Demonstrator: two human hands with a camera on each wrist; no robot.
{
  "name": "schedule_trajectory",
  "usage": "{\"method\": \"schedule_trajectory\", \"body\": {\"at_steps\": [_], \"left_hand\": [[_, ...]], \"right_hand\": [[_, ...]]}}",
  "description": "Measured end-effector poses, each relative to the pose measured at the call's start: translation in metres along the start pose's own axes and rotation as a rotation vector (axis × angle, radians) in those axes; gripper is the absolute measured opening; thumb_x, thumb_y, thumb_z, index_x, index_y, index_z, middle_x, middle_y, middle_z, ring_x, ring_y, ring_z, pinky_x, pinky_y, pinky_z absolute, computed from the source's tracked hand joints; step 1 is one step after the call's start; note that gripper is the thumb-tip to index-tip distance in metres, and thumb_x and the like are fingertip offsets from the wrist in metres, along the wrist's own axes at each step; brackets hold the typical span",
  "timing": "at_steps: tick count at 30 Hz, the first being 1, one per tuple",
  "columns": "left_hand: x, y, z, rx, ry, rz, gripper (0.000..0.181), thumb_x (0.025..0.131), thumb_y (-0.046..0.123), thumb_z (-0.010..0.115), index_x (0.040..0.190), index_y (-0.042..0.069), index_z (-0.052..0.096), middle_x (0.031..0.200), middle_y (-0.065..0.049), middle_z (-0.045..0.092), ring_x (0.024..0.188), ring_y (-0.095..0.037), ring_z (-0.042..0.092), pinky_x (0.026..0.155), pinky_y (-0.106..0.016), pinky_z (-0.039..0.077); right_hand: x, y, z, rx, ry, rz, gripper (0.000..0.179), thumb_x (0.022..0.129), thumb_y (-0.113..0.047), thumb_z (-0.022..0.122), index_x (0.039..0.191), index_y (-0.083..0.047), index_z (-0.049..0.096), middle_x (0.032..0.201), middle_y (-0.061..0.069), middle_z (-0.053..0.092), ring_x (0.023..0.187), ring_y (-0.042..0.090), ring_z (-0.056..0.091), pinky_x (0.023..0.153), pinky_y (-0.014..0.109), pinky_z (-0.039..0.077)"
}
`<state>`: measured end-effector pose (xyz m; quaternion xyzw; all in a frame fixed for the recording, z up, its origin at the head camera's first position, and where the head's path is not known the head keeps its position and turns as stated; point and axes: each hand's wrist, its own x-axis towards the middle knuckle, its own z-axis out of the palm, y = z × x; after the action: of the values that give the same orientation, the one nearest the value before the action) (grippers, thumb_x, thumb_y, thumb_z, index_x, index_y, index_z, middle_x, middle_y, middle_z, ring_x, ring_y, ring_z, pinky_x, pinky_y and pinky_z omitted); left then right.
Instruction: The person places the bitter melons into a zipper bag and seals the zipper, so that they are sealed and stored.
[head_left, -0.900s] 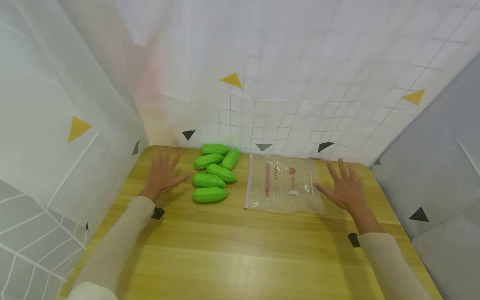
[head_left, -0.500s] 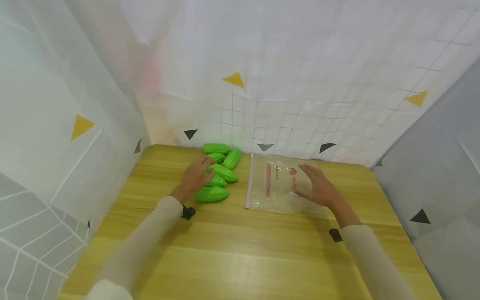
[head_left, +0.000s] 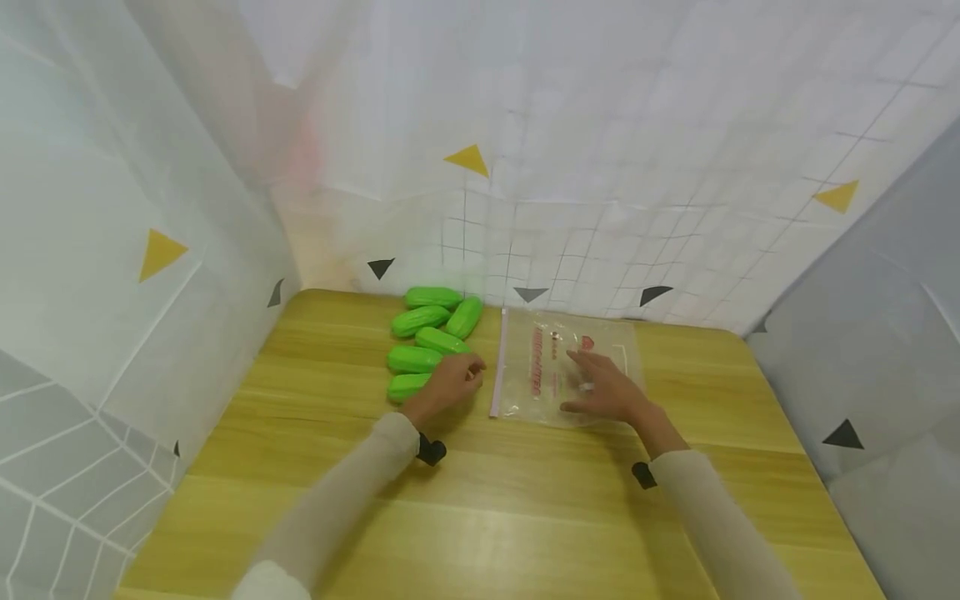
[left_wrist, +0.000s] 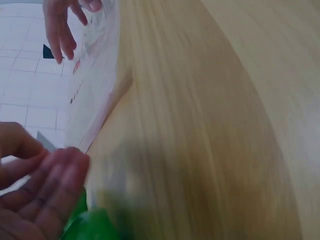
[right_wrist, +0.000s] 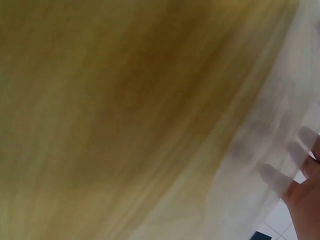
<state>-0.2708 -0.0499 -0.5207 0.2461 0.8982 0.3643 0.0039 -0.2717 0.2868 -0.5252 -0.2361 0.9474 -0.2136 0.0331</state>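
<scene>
A clear zip bag [head_left: 517, 392] with red print and a pale pink zip strip lies flat on the wooden table [head_left: 480, 517]. My left hand [head_left: 450, 385] is just left of that strip, fingers loosely bent, and covers part of the nearest green pieces. No object shows between its fingers [left_wrist: 55, 185] in the left wrist view. Over the bag's right half is my right hand [head_left: 609, 392], thumb and fingers spread; whether it touches the plastic I cannot tell. Several shiny green, ridged, elongated vegetable-like pieces [head_left: 420, 321] lie to the left of the bag.
White sheeting [head_left: 600, 167] with yellow and dark triangles stands behind the table, and grey-white sides [head_left: 900, 375] flank it. A dark camera mount sits at each wrist. Bare wood spreads in front of both forearms.
My left hand has moved right from the table's left side, across the green pieces to the zip strip. My right hand has come left from beside the bag to over it.
</scene>
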Motion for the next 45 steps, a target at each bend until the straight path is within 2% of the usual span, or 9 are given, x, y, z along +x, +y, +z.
{"method": "schedule_trajectory", "body": {"at_steps": [5, 10, 18, 25, 28, 32, 36, 41, 45], "left_hand": [[0.004, 0.007, 0.012, -0.109, -0.05, -0.129, 0.029, 0.097, 0.009, 0.052, 0.12, -0.006, 0.062, 0.109, -0.014, 0.068, 0.101, -0.024, 0.064, 0.085, -0.034, 0.053], [0.01, 0.009, 0.022, -0.163, -0.026, -0.176, 0.031, 0.097, 0.011, 0.053, 0.12, -0.007, 0.062, 0.11, -0.015, 0.068, 0.102, -0.023, 0.064, 0.085, -0.031, 0.053], [0.019, 0.004, 0.031, -0.535, -0.029, -0.364, 0.031, 0.1, 0.005, 0.047, 0.126, -0.009, 0.056, 0.11, -0.018, 0.066, 0.095, -0.024, 0.066, 0.077, -0.03, 0.056], [0.026, 0.0, 0.033, -0.661, -0.062, -0.405, 0.031, 0.099, 0.007, 0.053, 0.123, -0.012, 0.058, 0.105, -0.02, 0.067, 0.089, -0.023, 0.068, 0.076, -0.031, 0.057], [0.028, -0.001, 0.033, -0.577, -0.08, -0.389, 0.029, 0.096, 0.01, 0.06, 0.117, -0.01, 0.063, 0.099, -0.017, 0.069, 0.084, -0.021, 0.068, 0.074, -0.03, 0.057], [0.031, -0.001, 0.033, -0.405, -0.043, -0.343, 0.027, 0.09, 0.008, 0.067, 0.112, -0.008, 0.065, 0.097, -0.015, 0.07, 0.085, -0.021, 0.067, 0.075, -0.031, 0.055], [0.032, 0.003, 0.032, -0.35, -0.012, -0.341, 0.031, 0.084, 0.006, 0.073, 0.111, -0.007, 0.066, 0.099, -0.015, 0.071, 0.092, -0.024, 0.067, 0.079, -0.032, 0.055], [0.031, 0.004, 0.037, -0.463, -0.044, -0.368, 0.031, 0.087, 0.004, 0.07, 0.116, -0.003, 0.066, 0.102, -0.011, 0.07, 0.094, -0.022, 0.065, 0.08, -0.031, 0.054], [0.032, 0.002, 0.047, -0.721, -0.059, -0.398, 0.035, 0.089, 0.001, 0.066, 0.123, -0.005, 0.061, 0.11, -0.013, 0.066, 0.094, -0.019, 0.064, 0.082, -0.031, 0.054]], "right_hand": [[-0.003, 0.004, 0.007, -0.001, -0.001, 0.001, 0.104, 0.07, -0.051, 0.083, 0.15, -0.005, 0.035, 0.15, 0.024, 0.034, 0.137, 0.044, 0.028, 0.109, 0.061, 0.026], [-0.004, 0.008, 0.013, -0.021, -0.006, 0.019, 0.106, 0.069, -0.058, 0.081, 0.151, -0.009, 0.034, 0.151, 0.022, 0.036, 0.138, 0.042, 0.029, 0.109, 0.06, 0.027], [-0.003, 0.012, 0.018, -0.044, 0.035, -0.007, 0.107, 0.069, -0.06, 0.081, 0.151, -0.009, 0.035, 0.149, 0.018, 0.04, 0.135, 0.041, 0.034, 0.108, 0.058, 0.031], [-0.003, 0.012, 0.017, -0.031, 0.032, 0.005, 0.108, 0.069, -0.06, 0.081, 0.151, -0.01, 0.034, 0.149, 0.017, 0.04, 0.135, 0.04, 0.034, 0.109, 0.057, 0.03], [-0.003, 0.011, 0.016, -0.029, 0.022, 0.014, 0.108, 0.068, -0.06, 0.081, 0.152, -0.01, 0.033, 0.15, 0.017, 0.039, 0.136, 0.039, 0.033, 0.109, 0.056, 0.03], [-0.003, 0.007, 0.016, -0.008, 0.02, -0.003, 0.11, 0.068, -0.058, 0.082, 0.152, -0.009, 0.031, 0.15, 0.017, 0.04, 0.135, 0.04, 0.034, 0.109, 0.057, 0.03], [-0.003, 0.003, 0.016, 0.0, 0.026, -0.008, 0.11, 0.068, -0.054, 0.084, 0.153, -0.01, 0.031, 0.148, 0.016, 0.043, 0.133, 0.04, 0.038, 0.108, 0.056, 0.032], [-0.009, 0.002, 0.015, -0.033, 0.025, 0.008, 0.11, 0.067, -0.054, 0.084, 0.152, -0.009, 0.032, 0.146, 0.016, 0.046, 0.13, 0.041, 0.04, 0.107, 0.055, 0.034], [-0.016, 0.003, 0.013, -0.044, 0.031, 0.006, 0.109, 0.067, -0.057, 0.083, 0.151, -0.007, 0.034, 0.144, 0.018, 0.047, 0.129, 0.042, 0.04, 0.107, 0.056, 0.033]]}}
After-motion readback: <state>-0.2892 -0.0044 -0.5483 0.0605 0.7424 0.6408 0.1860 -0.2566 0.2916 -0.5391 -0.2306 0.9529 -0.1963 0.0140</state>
